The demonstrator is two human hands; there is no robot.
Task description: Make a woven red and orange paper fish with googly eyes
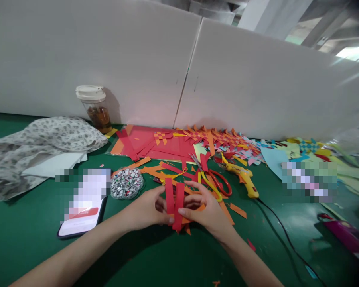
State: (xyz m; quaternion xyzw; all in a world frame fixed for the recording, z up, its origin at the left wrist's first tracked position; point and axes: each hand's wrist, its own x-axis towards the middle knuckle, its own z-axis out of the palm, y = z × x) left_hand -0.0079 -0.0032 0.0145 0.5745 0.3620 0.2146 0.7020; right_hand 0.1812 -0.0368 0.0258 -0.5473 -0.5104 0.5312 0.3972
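Between my two hands is a small bundle of red paper strips (179, 203) crossed with orange ones, standing upright over the green table. My left hand (151, 209) pinches its left side, with the thumb low on the red strip. From the right, my right hand (202, 203) holds it, thumb pressed on the front red strip and fingers behind. Just beyond lie scissors (217, 181) with red and yellow handles, a yellow ribbon loop (175, 174) and loose orange strips (146, 162). How the strips join behind my fingers is hidden.
Left are a phone (85, 207), a clear case of googly eyes (127, 183), patterned cloth (48, 143) and a lidded cup (95, 109). Woven red-orange paper pieces (218, 137) line the white partition (245, 75). A corded yellow glue gun (245, 179) lies right, near a purple object (344, 235).
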